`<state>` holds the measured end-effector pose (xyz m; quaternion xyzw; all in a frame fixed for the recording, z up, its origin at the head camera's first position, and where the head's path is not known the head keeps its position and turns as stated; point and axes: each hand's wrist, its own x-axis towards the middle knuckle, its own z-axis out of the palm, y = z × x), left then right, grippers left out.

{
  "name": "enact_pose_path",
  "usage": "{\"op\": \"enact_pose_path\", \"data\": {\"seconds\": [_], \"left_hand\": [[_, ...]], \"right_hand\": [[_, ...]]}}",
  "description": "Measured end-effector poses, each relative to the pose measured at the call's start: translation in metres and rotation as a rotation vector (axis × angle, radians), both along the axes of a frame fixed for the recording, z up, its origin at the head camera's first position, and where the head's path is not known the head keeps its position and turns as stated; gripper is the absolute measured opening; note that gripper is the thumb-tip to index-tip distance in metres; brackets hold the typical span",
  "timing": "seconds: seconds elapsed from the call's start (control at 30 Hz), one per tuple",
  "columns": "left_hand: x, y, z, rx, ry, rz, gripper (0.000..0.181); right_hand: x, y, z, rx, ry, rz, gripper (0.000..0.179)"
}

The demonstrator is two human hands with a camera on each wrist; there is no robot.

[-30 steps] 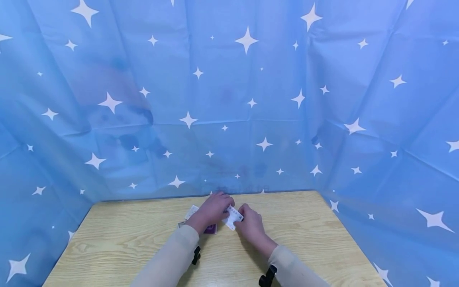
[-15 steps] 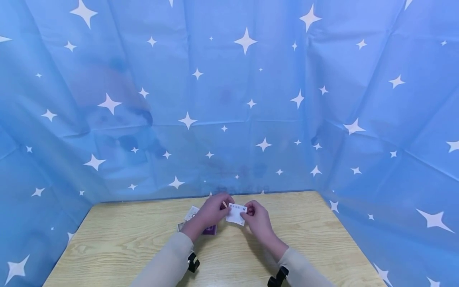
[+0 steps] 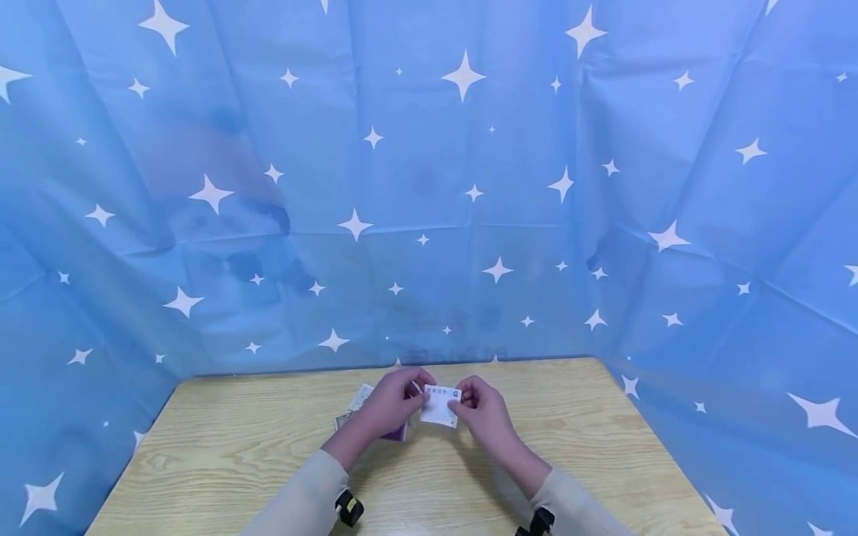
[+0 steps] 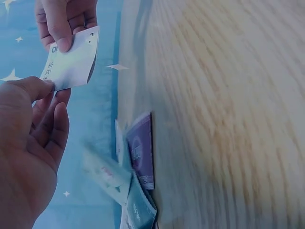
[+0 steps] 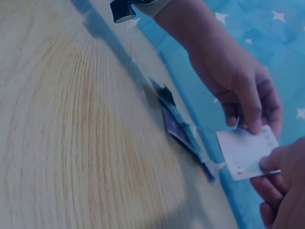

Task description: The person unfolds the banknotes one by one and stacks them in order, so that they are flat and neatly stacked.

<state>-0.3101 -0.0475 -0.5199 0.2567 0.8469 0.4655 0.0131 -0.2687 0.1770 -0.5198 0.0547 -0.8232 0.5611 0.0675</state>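
Observation:
Between my two hands is a small white printed card [image 3: 440, 414], with a row of dark characters along its top edge and a round mark in one corner. My left hand [image 3: 389, 402] pinches its left edge between thumb and fingers. The right hand [image 3: 489, 420] pinches the opposite edge, its thumb lying on the printed face. In the left wrist view the card [image 4: 75, 67] bends slightly. Behind my left forearm lies a small pile: a purple packet [image 4: 141, 152], a greenish one [image 4: 140, 207] and a pale patterned card [image 3: 360, 396]. The forearm partly hides the pile.
The light wood-grain table [image 3: 221, 454] ends at a far edge close behind the hands. A blue curtain [image 3: 429, 186] with white stars hangs behind it and on both sides. Black camera mounts [image 3: 349, 508] sit on both wrists.
The white card has turned from a slant to nearly level and is held up facing me. My right thumb has moved onto its face. Both forearms have spread slightly apart.

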Motion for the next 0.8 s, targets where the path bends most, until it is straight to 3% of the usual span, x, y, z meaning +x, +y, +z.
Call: {"op": "enact_pose_path", "data": {"seconds": [0.27,0.57,0.8], "left_hand": [[0.017,-0.01,0.005,0.12,-0.051,0.012,0.018],[0.036,-0.025,-0.001,0.249,-0.15,0.035,0.017],[0.048,-0.032,-0.007,0.329,-0.226,0.002,0.026]], "right_hand": [[0.009,-0.004,0.011,-0.01,0.001,0.034,0.015],[0.014,-0.012,0.012,-0.027,-0.023,0.117,0.016],[0.02,-0.019,0.012,-0.012,-0.033,0.169,0.014]]}}
